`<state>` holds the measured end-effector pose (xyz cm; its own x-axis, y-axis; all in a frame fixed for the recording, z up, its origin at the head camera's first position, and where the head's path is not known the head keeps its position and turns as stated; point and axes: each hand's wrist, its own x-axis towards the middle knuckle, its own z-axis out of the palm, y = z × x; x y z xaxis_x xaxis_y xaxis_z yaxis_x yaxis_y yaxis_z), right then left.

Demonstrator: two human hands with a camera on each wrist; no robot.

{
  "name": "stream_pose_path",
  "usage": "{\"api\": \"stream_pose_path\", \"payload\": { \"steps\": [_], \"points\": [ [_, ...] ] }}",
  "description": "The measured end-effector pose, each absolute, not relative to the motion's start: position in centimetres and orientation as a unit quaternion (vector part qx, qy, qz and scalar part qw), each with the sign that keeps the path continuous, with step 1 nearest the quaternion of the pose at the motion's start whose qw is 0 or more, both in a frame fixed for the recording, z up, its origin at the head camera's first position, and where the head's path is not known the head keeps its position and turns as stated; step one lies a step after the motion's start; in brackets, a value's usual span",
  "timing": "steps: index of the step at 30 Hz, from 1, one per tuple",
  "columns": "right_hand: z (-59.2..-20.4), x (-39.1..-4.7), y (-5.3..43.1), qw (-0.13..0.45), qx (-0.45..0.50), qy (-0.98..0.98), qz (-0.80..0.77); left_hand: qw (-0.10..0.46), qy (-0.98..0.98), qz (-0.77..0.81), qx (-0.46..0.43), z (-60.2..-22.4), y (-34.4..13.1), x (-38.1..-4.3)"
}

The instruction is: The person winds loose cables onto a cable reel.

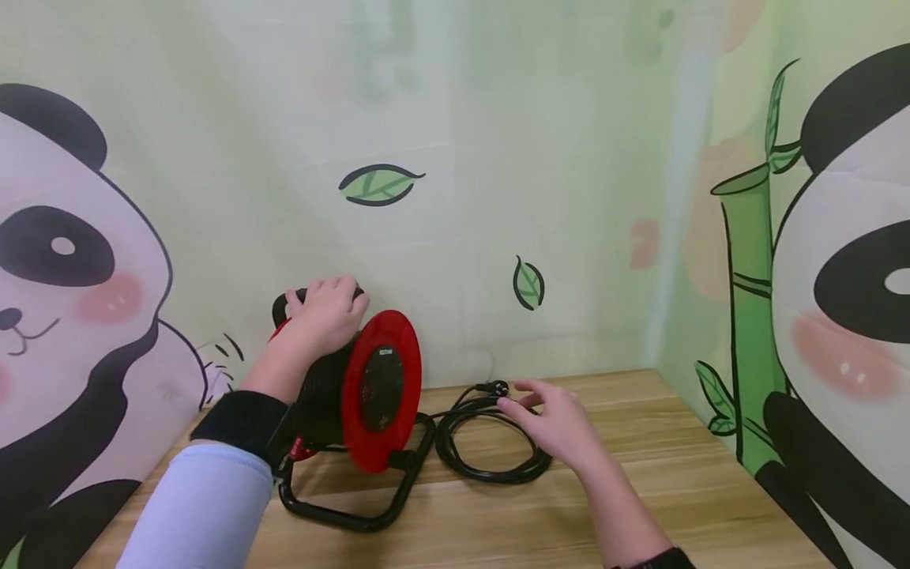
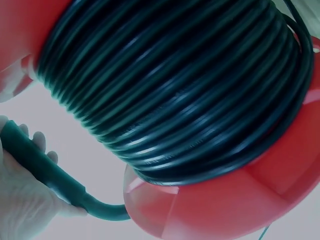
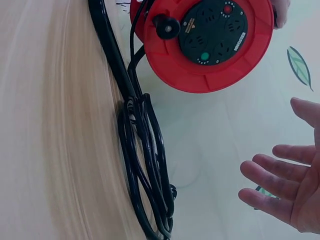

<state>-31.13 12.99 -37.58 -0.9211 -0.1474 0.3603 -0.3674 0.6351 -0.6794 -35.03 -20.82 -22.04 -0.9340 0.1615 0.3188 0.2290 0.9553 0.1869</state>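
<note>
A red and black extension cord reel [image 1: 381, 395] stands on its tubular frame at the left of the table. My left hand [image 1: 329, 314] grips the reel's black top handle [image 2: 45, 162], fingers wrapped over it. Black cable [image 2: 175, 90] is wound tightly round the drum between two red discs. Sockets, a red button and a green light show on the reel's face [image 3: 212, 32] in the right wrist view. My right hand [image 1: 558, 423] holds nothing, fingers spread, by the loose cable coil [image 1: 490, 474]. The coil lies on the table beside the reel, its plug [image 1: 500, 388] at the back.
The wood-grain table [image 1: 540, 529] runs back to a fabric backdrop [image 1: 483, 158] printed with pandas, leaves and bamboo. A stretch of cable joins the coil to the reel. The reel's black frame [image 1: 362, 523] reaches forward across the tabletop.
</note>
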Motion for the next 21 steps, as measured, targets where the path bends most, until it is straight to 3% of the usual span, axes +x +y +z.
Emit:
{"api": "stream_pose_path", "payload": {
  "steps": [21],
  "points": [
    [-38.4,-30.7,10.4,0.114,0.167,-0.894,0.400,0.168,-0.947,-0.161,-0.220,-22.3,-25.9,-32.4]
  ]
}}
